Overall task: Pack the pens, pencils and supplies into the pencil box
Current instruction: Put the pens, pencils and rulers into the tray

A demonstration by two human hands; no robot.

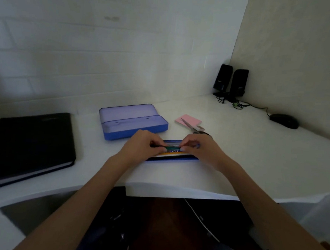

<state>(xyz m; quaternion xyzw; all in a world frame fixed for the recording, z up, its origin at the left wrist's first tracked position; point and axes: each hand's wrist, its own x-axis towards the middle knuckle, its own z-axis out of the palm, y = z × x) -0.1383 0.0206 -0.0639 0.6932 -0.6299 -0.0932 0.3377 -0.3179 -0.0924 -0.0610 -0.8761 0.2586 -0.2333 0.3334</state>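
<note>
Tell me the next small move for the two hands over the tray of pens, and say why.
Probably lower the green item flat into the blue tray and let go. The left hand and right hand pinch its two ends just above the tray, where a yellow and a dark pen already lie. The open pencil box behind looks empty, so the tray likely goes in afterwards.

My left hand (141, 142) and right hand (199, 146) are bare, with no rings or watch straps showing on them. My forearms are bare too, without sleeves. Dark clothing covers my lap below the desk edge.
</note>
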